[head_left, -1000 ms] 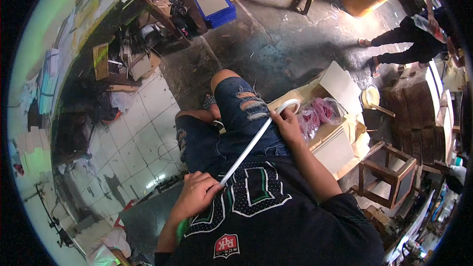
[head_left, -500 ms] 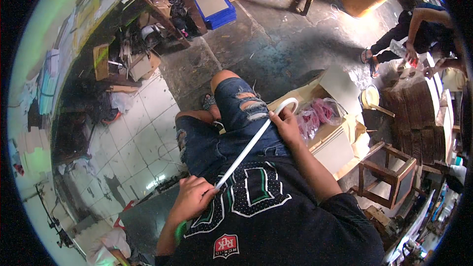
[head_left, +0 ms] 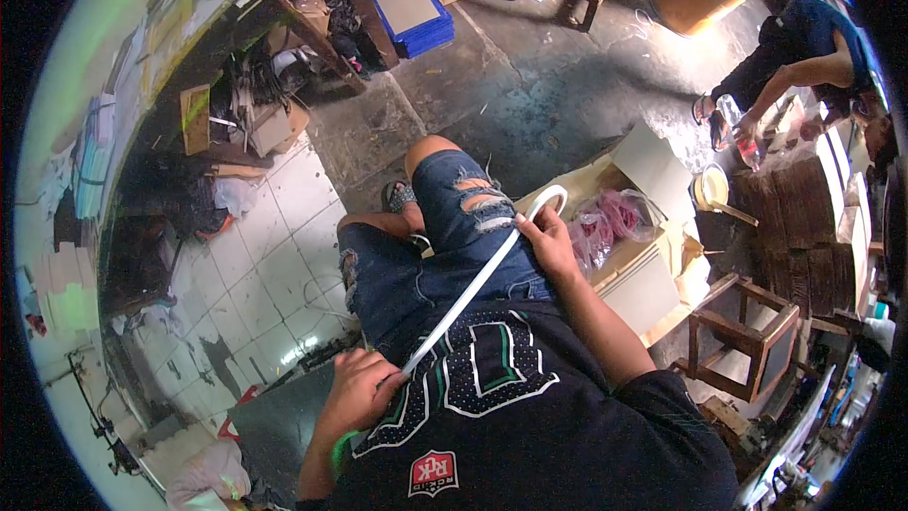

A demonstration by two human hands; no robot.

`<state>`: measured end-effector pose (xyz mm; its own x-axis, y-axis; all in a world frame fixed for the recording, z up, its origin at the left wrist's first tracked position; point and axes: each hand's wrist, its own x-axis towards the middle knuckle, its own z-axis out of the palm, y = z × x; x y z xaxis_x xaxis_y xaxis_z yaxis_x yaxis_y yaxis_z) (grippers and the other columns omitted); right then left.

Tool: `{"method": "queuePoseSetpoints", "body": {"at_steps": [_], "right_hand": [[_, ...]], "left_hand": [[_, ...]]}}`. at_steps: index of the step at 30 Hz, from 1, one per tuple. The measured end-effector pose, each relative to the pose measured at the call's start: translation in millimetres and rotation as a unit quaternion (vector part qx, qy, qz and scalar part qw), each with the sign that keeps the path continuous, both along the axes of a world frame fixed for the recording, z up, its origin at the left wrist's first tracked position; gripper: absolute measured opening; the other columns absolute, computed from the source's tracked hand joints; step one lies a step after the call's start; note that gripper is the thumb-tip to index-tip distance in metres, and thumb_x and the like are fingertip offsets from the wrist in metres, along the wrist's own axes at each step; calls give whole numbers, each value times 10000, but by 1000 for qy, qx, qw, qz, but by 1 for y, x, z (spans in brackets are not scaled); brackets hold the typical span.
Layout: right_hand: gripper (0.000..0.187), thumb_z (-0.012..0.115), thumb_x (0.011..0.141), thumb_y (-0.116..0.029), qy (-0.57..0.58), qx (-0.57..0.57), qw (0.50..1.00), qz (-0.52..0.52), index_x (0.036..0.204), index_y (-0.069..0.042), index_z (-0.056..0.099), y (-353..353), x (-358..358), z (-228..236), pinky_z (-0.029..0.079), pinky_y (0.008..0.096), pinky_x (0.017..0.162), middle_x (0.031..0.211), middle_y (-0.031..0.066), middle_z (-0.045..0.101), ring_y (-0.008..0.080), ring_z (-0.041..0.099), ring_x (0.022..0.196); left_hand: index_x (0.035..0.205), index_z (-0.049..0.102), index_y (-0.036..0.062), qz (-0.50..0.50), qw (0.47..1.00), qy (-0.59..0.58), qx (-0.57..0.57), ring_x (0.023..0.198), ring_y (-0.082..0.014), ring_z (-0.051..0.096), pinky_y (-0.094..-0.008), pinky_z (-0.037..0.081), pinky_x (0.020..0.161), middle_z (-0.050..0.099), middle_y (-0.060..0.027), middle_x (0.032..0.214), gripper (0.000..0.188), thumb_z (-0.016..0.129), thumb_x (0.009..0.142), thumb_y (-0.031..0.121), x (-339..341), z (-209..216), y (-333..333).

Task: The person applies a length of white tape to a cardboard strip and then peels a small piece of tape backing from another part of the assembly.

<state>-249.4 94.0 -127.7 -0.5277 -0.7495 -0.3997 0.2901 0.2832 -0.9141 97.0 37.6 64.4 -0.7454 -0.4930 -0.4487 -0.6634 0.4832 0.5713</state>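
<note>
A long white strip [head_left: 465, 298] runs slantwise over my lap and shirt, pulled straight between my two hands. Its lower end is pinched in my left hand [head_left: 362, 388], close to the dark tabletop. Above my thigh, my right hand [head_left: 549, 235] grips the strip near its upper end. Beyond those fingers it curls round into a white loop [head_left: 558, 191]. Just right of my right hand lies a clear plastic bag [head_left: 605, 227] with pink-red contents, on some cardboard.
Beside my right arm are cardboard sheets [head_left: 629, 291] and a wooden stool [head_left: 742, 331]. A dark table [head_left: 284, 421] stands at lower left. At right a person [head_left: 804, 71] bends over brown stacks [head_left: 785, 203], handling clear plastic. A blue stack [head_left: 416, 24] sits on the floor ahead.
My left hand has drawn slightly left and down with the strip's end, and the loop has shifted a little left. The person at right has bent lower.
</note>
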Motion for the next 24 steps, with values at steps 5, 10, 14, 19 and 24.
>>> {"method": "queuePoseSetpoints", "body": {"at_steps": [5,10,14,19,24], "right_hand": [[261,689,906,-206,-26,-2,1000,-8,1020,9,595,0,1,3,446,259,762,892,26,627,106,561,816],[250,692,905,-204,-13,4,1000,-13,1013,2,597,0,1,4,435,250,740,877,18,619,98,547,798],[242,692,906,-206,-26,-15,1000,-9,997,-2,597,-1,1,2,430,247,733,862,11,611,94,538,787],[229,696,904,-213,-17,-16,1000,-3,969,-17,597,0,1,0,425,240,710,833,-3,596,85,528,770],[240,702,900,-225,-9,-6,1000,2,954,-13,603,-1,1,1,429,241,696,814,-7,594,85,526,754]], "left_hand": [[862,697,103,5,1000,-7,-2,856,-254,552,-414,345,837,603,-47,827,211,623,908,295,6,4,1],[853,692,101,7,1000,-12,11,853,-247,544,-409,340,825,602,-42,821,198,627,904,281,12,8,3],[843,688,103,11,1000,-26,10,850,-239,536,-400,335,822,597,-38,812,184,637,897,271,18,9,6],[844,688,109,21,1000,-19,4,831,-236,529,-396,332,812,587,-36,799,169,657,882,272,28,11,11],[847,692,114,13,1000,-20,-17,816,-230,527,-395,330,804,582,-31,788,154,675,867,266,37,13,13]]}}
